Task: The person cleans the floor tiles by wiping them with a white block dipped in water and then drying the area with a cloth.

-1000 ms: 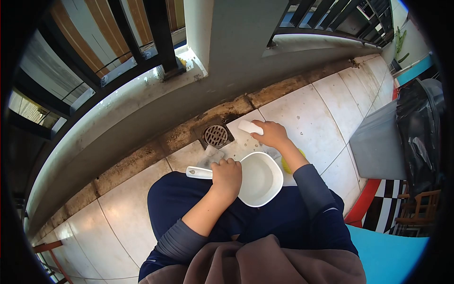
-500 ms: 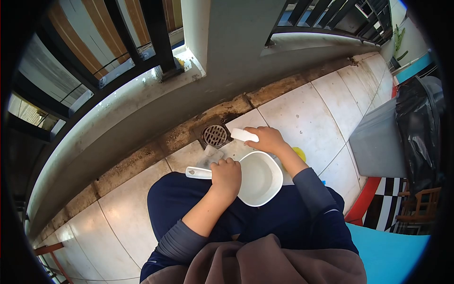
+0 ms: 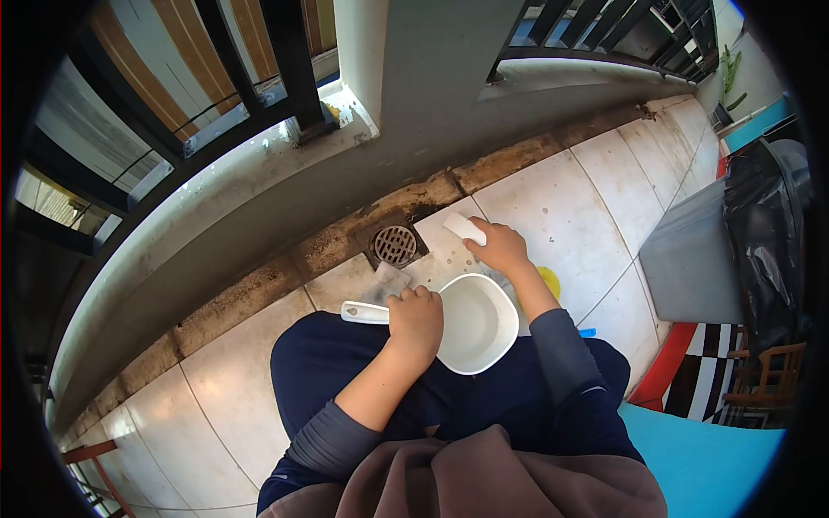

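A white water dipper (image 3: 479, 326) with pale, cloudy-looking contents sits over my lap. My left hand (image 3: 415, 326) is closed round its handle (image 3: 363, 312), close to the bowl. My right hand (image 3: 501, 247) grips a white rectangular block (image 3: 465, 228), which looks like a sponge or soap, at the floor tiles just right of the drain. The round metal drain grate (image 3: 395, 245) lies beyond the dipper. Between grate and left hand is a pale, translucent crumpled piece (image 3: 390, 276), whose kind I cannot make out.
A yellow round thing (image 3: 548, 281) lies partly behind my right forearm, and a small blue item (image 3: 588, 332) is beside my right knee. A grey bin (image 3: 691, 259) with a black bag stands at right. The grey wall (image 3: 432, 104) with dark railings runs along the stained gutter.
My right hand has moved the white block a little up and to the right, away from the grate. The left hand and dipper have hardly shifted.
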`<act>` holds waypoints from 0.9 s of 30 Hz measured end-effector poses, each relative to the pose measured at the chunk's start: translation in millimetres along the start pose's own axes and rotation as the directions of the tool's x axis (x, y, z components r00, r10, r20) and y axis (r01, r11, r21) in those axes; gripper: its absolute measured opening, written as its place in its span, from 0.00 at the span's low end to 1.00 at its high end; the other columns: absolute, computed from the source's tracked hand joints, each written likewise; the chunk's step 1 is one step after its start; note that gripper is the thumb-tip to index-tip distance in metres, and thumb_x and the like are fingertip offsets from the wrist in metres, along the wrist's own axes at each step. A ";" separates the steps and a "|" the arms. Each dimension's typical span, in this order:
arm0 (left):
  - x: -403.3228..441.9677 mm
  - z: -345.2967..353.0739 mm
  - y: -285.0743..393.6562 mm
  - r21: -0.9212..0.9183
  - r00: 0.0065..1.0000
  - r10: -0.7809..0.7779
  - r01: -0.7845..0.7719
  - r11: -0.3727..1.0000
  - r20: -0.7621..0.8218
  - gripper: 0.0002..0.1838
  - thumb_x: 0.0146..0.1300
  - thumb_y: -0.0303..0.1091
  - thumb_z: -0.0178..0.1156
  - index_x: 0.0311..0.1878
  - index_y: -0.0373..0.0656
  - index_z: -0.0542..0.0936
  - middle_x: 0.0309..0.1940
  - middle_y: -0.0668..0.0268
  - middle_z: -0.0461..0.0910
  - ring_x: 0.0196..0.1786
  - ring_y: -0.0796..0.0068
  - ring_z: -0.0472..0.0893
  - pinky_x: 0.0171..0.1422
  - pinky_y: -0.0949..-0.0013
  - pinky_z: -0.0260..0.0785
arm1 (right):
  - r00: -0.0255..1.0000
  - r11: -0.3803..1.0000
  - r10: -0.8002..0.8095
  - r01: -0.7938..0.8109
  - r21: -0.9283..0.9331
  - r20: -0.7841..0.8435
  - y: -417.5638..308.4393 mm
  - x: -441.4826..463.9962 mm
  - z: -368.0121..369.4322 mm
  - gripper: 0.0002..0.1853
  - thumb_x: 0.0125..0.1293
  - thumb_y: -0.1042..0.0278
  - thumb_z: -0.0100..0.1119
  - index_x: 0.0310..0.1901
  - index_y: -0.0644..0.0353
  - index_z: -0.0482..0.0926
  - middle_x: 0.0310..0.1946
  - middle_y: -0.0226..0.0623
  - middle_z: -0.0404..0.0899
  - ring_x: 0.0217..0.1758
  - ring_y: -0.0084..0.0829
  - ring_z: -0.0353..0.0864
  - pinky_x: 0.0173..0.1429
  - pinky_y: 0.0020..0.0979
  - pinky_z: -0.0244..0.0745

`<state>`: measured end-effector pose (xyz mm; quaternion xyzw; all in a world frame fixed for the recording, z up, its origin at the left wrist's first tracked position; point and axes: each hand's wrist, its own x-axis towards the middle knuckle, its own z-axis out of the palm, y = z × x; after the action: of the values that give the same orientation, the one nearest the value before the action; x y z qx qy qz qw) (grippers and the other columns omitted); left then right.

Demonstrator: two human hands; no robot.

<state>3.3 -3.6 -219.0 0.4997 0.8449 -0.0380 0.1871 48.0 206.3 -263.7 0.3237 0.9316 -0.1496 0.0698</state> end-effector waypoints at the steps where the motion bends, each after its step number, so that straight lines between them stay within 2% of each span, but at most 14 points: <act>1: 0.1 -0.5 1.2 -0.001 1.000 0.000 0.000 1.000 0.001 0.19 0.51 0.40 0.64 0.45 0.42 0.76 0.42 0.63 0.76 0.47 0.64 0.76 0.48 0.59 0.68 | 0.997 0.997 -0.080 0.081 -0.020 0.020 -0.1 -4.4 2.5 0.27 0.54 0.44 0.55 0.56 0.42 0.72 0.37 0.42 0.81 0.42 0.42 0.80 0.46 0.40 0.75; 3: 2.5 -2.4 2.2 -0.002 1.000 -0.002 0.002 1.000 0.025 0.19 0.51 0.40 0.64 0.45 0.41 0.76 0.42 0.63 0.76 0.47 0.64 0.76 0.48 0.59 0.68 | 0.970 0.970 -0.235 0.238 -0.053 0.062 0.4 -10.6 4.2 0.27 0.54 0.45 0.55 0.56 0.42 0.73 0.36 0.42 0.81 0.41 0.42 0.80 0.44 0.40 0.76; 4: 2.5 -2.6 2.3 0.000 0.999 -0.003 0.003 1.000 0.041 0.19 0.51 0.40 0.64 0.45 0.41 0.76 0.42 0.63 0.76 0.47 0.64 0.76 0.48 0.59 0.68 | 0.968 0.966 -0.244 0.248 -0.068 0.064 4.0 -11.4 0.9 0.27 0.54 0.45 0.55 0.56 0.42 0.73 0.36 0.42 0.81 0.41 0.42 0.80 0.44 0.40 0.76; 8: -0.1 1.7 0.2 0.005 1.000 0.003 -0.003 1.000 -0.001 0.20 0.51 0.40 0.64 0.45 0.41 0.76 0.41 0.63 0.76 0.47 0.64 0.76 0.48 0.59 0.68 | 0.999 0.999 0.021 -0.020 -0.031 0.037 16.3 0.2 -7.2 0.27 0.54 0.45 0.56 0.56 0.43 0.73 0.38 0.43 0.80 0.44 0.42 0.79 0.47 0.40 0.75; 11: 1.5 -1.8 2.7 0.006 1.000 0.002 -0.002 1.000 0.015 0.20 0.50 0.41 0.65 0.45 0.41 0.76 0.41 0.63 0.76 0.47 0.64 0.76 0.48 0.59 0.68 | 0.990 0.990 -0.132 0.134 -0.040 0.045 7.4 -13.5 -0.6 0.27 0.54 0.45 0.55 0.56 0.44 0.73 0.38 0.43 0.80 0.43 0.42 0.80 0.46 0.40 0.75; 12: 2.4 -4.1 2.8 0.011 1.000 0.001 -0.001 1.000 0.027 0.20 0.50 0.41 0.65 0.45 0.41 0.76 0.41 0.63 0.76 0.47 0.64 0.76 0.48 0.59 0.68 | 0.976 0.979 -0.193 0.199 -0.048 0.105 6.2 -18.3 -0.8 0.27 0.55 0.45 0.55 0.56 0.45 0.72 0.38 0.43 0.80 0.42 0.43 0.80 0.45 0.41 0.75; 15: 0.3 -2.7 1.5 0.015 1.000 0.005 -0.006 1.000 0.014 0.20 0.50 0.41 0.65 0.45 0.41 0.77 0.41 0.63 0.76 0.47 0.64 0.76 0.48 0.59 0.68 | 0.990 0.991 -0.122 0.125 -0.037 0.066 19.1 -12.9 -5.5 0.27 0.55 0.45 0.55 0.57 0.45 0.71 0.38 0.44 0.80 0.42 0.43 0.80 0.44 0.42 0.75; 16: -1.0 -1.2 1.1 0.012 1.000 0.009 -0.009 1.000 -0.001 0.20 0.50 0.41 0.65 0.44 0.41 0.77 0.41 0.63 0.76 0.47 0.64 0.76 0.47 0.59 0.68 | 0.999 0.999 -0.028 0.029 -0.044 0.017 24.0 -5.5 -5.2 0.27 0.55 0.45 0.54 0.57 0.44 0.71 0.37 0.44 0.80 0.42 0.44 0.80 0.44 0.42 0.75; 19: -1.1 2.5 1.5 0.012 1.000 0.000 0.000 1.000 -0.031 0.20 0.50 0.41 0.65 0.44 0.41 0.77 0.41 0.63 0.76 0.47 0.64 0.76 0.48 0.59 0.68 | 0.997 0.996 0.061 -0.063 -0.065 -0.041 21.7 -4.0 -1.2 0.27 0.56 0.45 0.54 0.56 0.44 0.72 0.37 0.43 0.81 0.42 0.44 0.80 0.44 0.42 0.75; 20: -0.1 1.4 2.9 0.011 1.000 -0.003 0.003 1.000 -0.012 0.20 0.50 0.41 0.65 0.44 0.41 0.77 0.41 0.63 0.76 0.47 0.64 0.76 0.48 0.59 0.68 | 0.999 0.995 0.001 -0.006 -0.097 -0.051 17.2 -9.0 3.2 0.27 0.56 0.44 0.54 0.56 0.43 0.72 0.38 0.42 0.81 0.43 0.43 0.80 0.45 0.42 0.75; 23: 2.0 -0.2 4.0 0.013 1.000 -0.009 0.009 1.000 0.018 0.20 0.50 0.41 0.65 0.44 0.42 0.77 0.41 0.63 0.76 0.47 0.64 0.76 0.47 0.59 0.68 | 0.994 0.996 -0.071 0.075 -0.042 0.079 12.0 -14.4 -1.5 0.27 0.55 0.44 0.54 0.56 0.43 0.72 0.40 0.42 0.81 0.44 0.43 0.80 0.47 0.41 0.75; 27: -0.8 3.7 1.5 0.016 1.000 -0.004 0.004 1.000 -0.015 0.20 0.50 0.41 0.65 0.44 0.42 0.77 0.41 0.63 0.76 0.47 0.64 0.76 0.47 0.59 0.68 | 0.977 0.978 0.209 -0.209 0.009 0.038 24.4 14.1 -15.5 0.29 0.54 0.44 0.55 0.58 0.44 0.71 0.41 0.41 0.81 0.45 0.42 0.80 0.49 0.39 0.75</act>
<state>6.0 -4.4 -222.0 0.4998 0.8469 -0.0415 0.1766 51.8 237.7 -258.0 0.4174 0.8901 -0.1533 0.1002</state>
